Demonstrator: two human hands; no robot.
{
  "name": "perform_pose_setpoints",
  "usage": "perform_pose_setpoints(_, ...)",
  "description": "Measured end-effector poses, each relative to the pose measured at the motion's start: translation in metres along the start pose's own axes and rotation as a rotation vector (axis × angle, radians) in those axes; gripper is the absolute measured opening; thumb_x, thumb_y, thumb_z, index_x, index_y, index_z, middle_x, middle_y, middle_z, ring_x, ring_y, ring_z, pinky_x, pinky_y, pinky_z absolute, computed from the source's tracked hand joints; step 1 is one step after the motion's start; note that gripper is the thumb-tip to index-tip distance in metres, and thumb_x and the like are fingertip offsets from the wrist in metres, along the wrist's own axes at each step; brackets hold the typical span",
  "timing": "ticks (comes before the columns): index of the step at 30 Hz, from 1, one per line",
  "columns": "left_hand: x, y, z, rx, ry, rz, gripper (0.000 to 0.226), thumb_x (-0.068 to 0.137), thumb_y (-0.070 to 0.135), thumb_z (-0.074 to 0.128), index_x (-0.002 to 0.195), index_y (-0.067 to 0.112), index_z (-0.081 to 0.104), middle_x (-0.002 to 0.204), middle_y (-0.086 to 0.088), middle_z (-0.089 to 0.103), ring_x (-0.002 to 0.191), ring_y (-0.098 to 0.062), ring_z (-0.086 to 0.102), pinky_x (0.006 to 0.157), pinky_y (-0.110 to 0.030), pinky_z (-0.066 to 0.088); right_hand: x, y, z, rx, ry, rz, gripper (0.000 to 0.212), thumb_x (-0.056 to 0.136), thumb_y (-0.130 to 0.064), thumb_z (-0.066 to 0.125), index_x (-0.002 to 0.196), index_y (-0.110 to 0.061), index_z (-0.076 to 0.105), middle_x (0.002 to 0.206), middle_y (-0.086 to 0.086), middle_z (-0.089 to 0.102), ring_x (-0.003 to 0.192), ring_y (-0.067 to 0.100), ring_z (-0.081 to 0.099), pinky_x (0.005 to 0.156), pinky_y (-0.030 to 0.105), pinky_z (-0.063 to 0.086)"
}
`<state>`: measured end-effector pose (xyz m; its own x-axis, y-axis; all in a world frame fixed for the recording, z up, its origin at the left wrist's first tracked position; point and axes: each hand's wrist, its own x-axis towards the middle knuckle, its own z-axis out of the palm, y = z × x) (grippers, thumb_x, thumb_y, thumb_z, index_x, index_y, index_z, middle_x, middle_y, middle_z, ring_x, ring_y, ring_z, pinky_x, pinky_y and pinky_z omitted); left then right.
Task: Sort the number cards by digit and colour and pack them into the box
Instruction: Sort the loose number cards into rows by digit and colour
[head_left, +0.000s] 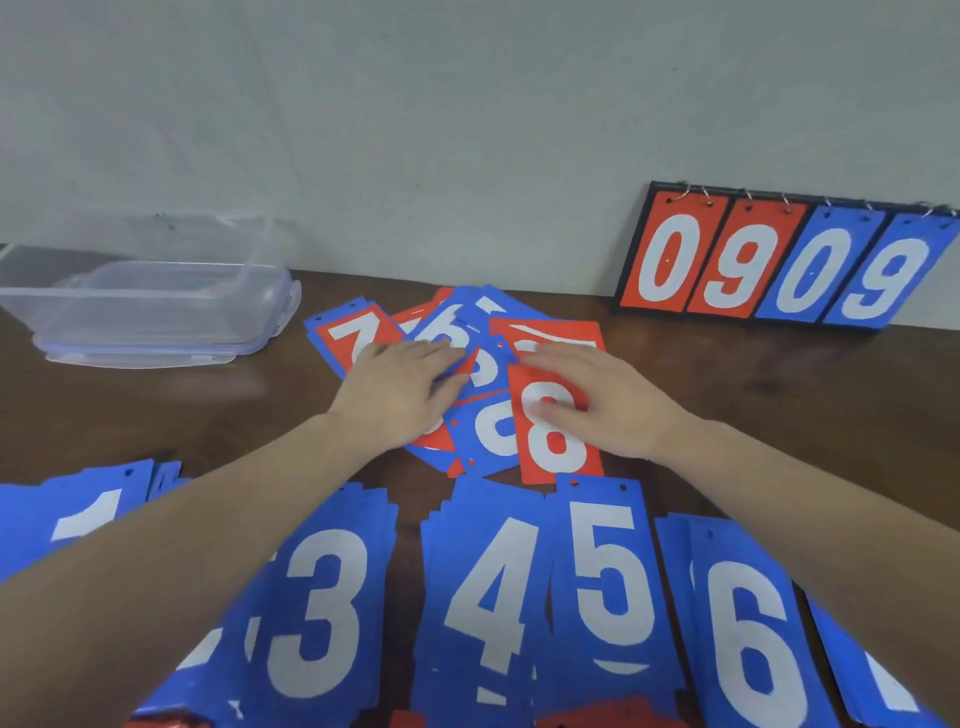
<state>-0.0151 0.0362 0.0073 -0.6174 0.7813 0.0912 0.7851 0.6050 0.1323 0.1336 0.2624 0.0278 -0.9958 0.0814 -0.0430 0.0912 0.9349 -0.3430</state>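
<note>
A clear plastic box (150, 291) sits on the brown table (156, 415), well to the left of both hands. The left hand (400, 389) lies flat, fingers spread, on the mixed pile of red and blue cards (467, 364), grasping nothing. Just to its right, the right hand (597, 400) rests open on a red 8 card (556, 441). Sorted blue stacks (493, 597) lie below both wrists; a scoreboard (789, 260) stands beyond the right hand.

A loose pile of cards (467, 374) is lying mid-table (218, 415), with both hands (400, 389) resting flat on it. Sorted stacks (519, 597) are sitting in a row nearer the person. The box (150, 291) is standing far left; the scoreboard (784, 260) is leaning against the wall (415, 130), far right.
</note>
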Motion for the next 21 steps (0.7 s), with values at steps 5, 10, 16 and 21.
perform_pose_setpoints(5,-0.016,-0.013,-0.001,-0.001,0.076,0.032,0.052,0.100,0.053,0.035,0.136,0.026,0.059,0.135,0.004,0.063,0.122,-0.024,0.056,0.101,-0.043,0.041,0.003,0.013,0.007,-0.119,-0.120,0.029,0.080,0.081,-0.086,0.026,0.153,-0.050,0.030,0.166,-0.018,0.018,0.154,0.010,0.010,0.126,0.045,0.013)
perform_pose_setpoints(10,-0.026,-0.024,-0.001,-0.231,0.201,0.006,0.034,0.094,0.045,0.059,0.116,0.021,0.070,0.106,0.006,0.070,0.097,-0.019,0.061,0.087,-0.040,0.051,0.016,0.019,0.008,-0.089,-0.035,0.150,0.070,0.091,-0.071,0.046,0.154,-0.042,0.033,0.166,-0.012,0.021,0.153,0.017,0.017,0.123,0.045,0.016)
perform_pose_setpoints(16,-0.026,-0.036,0.006,-0.253,0.091,-0.162,0.070,0.087,0.067,0.058,0.148,0.038,0.042,0.162,0.009,0.028,0.148,-0.017,0.026,0.120,-0.048,0.021,0.008,0.017,0.013,0.090,0.093,0.269,0.092,0.080,-0.079,0.051,0.156,-0.037,0.024,0.167,-0.008,0.021,0.154,0.018,0.017,0.125,0.045,0.016)
perform_pose_setpoints(21,-0.024,-0.031,0.007,-0.213,0.026,-0.149,0.074,0.089,0.071,0.049,0.154,0.041,0.030,0.163,0.012,0.028,0.152,-0.009,0.019,0.123,-0.039,0.011,-0.003,0.029,0.014,0.027,0.009,0.205,0.107,0.068,-0.093,0.045,0.157,-0.041,0.015,0.167,-0.011,0.021,0.154,0.016,0.017,0.125,0.042,0.007)
